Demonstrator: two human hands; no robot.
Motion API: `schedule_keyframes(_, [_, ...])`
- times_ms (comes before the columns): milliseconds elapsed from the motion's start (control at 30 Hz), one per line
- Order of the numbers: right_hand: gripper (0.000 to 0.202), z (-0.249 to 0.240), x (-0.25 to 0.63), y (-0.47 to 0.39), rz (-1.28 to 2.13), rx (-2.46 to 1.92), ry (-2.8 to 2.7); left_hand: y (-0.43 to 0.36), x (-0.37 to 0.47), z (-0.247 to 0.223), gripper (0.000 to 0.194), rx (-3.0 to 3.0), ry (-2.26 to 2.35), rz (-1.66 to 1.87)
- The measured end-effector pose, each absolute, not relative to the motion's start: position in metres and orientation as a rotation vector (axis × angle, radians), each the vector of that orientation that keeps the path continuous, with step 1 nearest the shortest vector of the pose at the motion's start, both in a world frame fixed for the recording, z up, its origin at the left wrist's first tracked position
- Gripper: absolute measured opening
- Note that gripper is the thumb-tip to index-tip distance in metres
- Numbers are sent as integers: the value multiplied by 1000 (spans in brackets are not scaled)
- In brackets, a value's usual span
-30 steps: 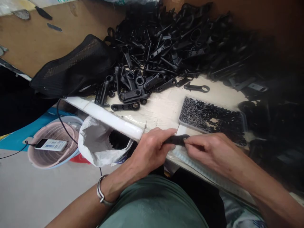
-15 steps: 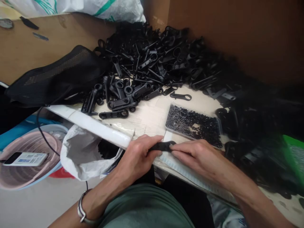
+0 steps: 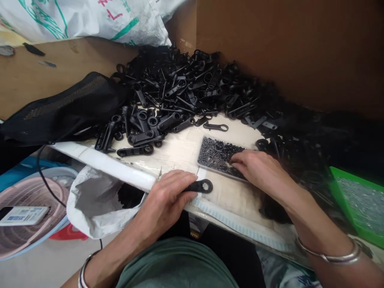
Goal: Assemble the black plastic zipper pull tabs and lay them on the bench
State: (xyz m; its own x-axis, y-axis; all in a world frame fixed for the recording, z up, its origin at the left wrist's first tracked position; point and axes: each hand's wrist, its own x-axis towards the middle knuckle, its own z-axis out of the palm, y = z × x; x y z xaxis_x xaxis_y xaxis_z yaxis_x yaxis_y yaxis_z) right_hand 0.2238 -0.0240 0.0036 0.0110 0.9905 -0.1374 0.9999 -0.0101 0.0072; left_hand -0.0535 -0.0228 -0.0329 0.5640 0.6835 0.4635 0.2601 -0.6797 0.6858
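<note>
Near the front edge of the table, my left hand [image 3: 172,194] is closed around a black plastic part [image 3: 206,186] with a ring-shaped end. The ring sticks out to the right past my thumb and fingers, and the rest is covered by the hand. My right hand [image 3: 258,166] reaches over a shallow clear tray [image 3: 220,173] of small dark pieces [image 3: 214,154]. Its fingertips are pinched together down among the pieces, and whatever is between them is too small to make out.
A large heap of black plastic parts [image 3: 180,92] covers the back of the table. At right stands a green tray [image 3: 349,180] of clear small pieces. A black mesh bag [image 3: 66,104] lies left. Below it are an open white sack [image 3: 90,208] and a pink basket [image 3: 57,208].
My right hand has left the ring end of the black part and moved up and right to the tray of small pieces. My left hand keeps its hold. The view has shifted slightly.
</note>
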Motion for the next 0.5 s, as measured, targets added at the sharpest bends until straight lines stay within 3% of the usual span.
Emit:
schedule_keyframes(133, [18,4,218,-19,-152,2138,2106,-12,-51,-15,12,2380,791,975])
schedule_keyframes(500, [18,4,233,-30,-276,2344,2222,36,4,20,30,2763,799,353])
